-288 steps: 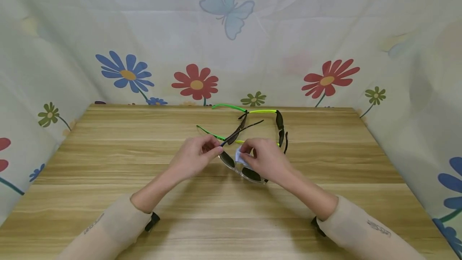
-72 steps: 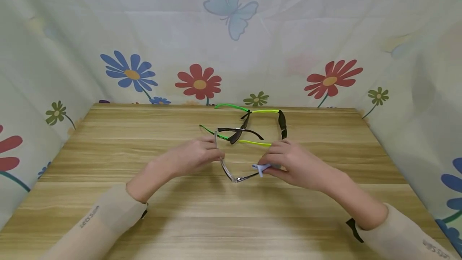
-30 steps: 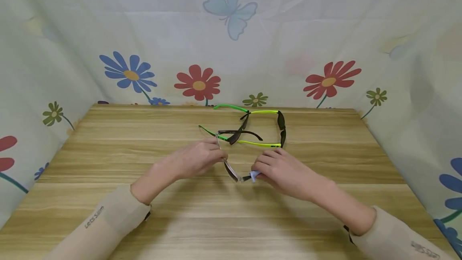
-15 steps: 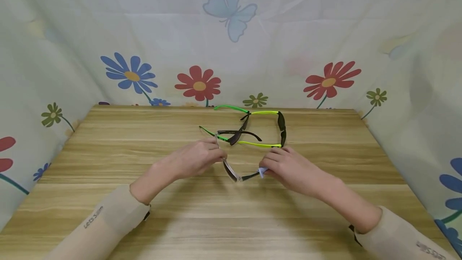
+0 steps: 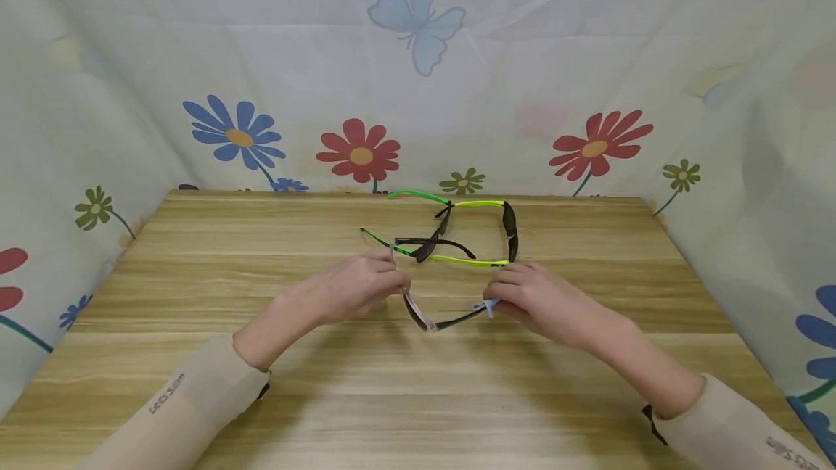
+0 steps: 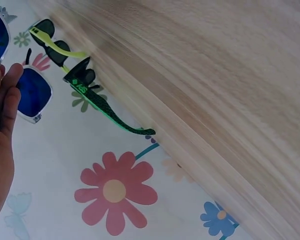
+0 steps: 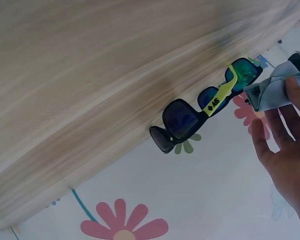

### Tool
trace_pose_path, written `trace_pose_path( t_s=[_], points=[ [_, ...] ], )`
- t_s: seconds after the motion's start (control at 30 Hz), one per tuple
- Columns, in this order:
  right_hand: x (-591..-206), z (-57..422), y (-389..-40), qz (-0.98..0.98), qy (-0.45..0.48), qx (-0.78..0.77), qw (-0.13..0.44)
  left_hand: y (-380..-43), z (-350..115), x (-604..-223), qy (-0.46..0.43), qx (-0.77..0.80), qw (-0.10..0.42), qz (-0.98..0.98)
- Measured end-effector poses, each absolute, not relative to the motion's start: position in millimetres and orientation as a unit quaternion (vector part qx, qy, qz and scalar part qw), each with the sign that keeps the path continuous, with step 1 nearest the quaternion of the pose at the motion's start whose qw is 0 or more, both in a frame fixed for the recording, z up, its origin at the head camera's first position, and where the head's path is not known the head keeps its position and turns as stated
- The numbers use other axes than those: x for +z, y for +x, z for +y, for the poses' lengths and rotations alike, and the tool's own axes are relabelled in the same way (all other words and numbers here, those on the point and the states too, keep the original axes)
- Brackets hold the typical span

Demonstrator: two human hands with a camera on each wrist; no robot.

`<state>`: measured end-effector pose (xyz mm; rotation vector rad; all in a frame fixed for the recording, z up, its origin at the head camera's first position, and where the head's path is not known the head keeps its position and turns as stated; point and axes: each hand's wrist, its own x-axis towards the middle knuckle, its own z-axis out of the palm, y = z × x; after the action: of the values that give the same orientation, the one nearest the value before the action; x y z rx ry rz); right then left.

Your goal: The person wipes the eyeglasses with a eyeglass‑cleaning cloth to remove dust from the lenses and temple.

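Note:
A pair of sunglasses with a clear frame and dark arms is held over the middle of the table. My left hand grips its front near the bridge; in the left wrist view the lens looks deep blue. One dark arm points right, away from me. Around the other arm, my right hand pinches a light blue cloth, well out from the hinge. The right wrist view shows this cloth folded over the arm under the thumb. The tip of that arm is hidden by the hand.
Behind the hands, black sunglasses with green arms and another pair with yellow arms lie unfolded on the wooden table. The held arm overlaps the green pair in the head view. A flowered curtain stands behind the table's back edge.
Earlier the cloth was at the lenses; the glasses have since been turned. Over the last second, my right hand has slid the cloth rightward along the arm, away from the hinge. My left hand stays nearly still.

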<state>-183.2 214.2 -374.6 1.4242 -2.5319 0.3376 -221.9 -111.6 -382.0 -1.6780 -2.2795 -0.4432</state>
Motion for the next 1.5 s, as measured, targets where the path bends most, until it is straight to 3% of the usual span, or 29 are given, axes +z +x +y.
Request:
trace_pose_path(
  t_s=[0.43, 1.23, 1.5],
  points=[
    [-362.9, 234.8, -193.2, -0.91, 0.38, 0.131, 0.101, -221.3, -120.6, -382.1, -0.587, -0.139, 0.131, -0.787],
    [-349.6, 189.4, -210.3, -0.901, 0.374, 0.183, 0.121, -203.8, -97.9, -383.9, -0.613, -0.064, 0.123, -0.777],
    [-352.6, 173.9, -214.7, -0.903, 0.379, 0.184, 0.088, -195.9, -86.6, -383.5, -0.634, -0.036, 0.15, -0.758]
  ],
)
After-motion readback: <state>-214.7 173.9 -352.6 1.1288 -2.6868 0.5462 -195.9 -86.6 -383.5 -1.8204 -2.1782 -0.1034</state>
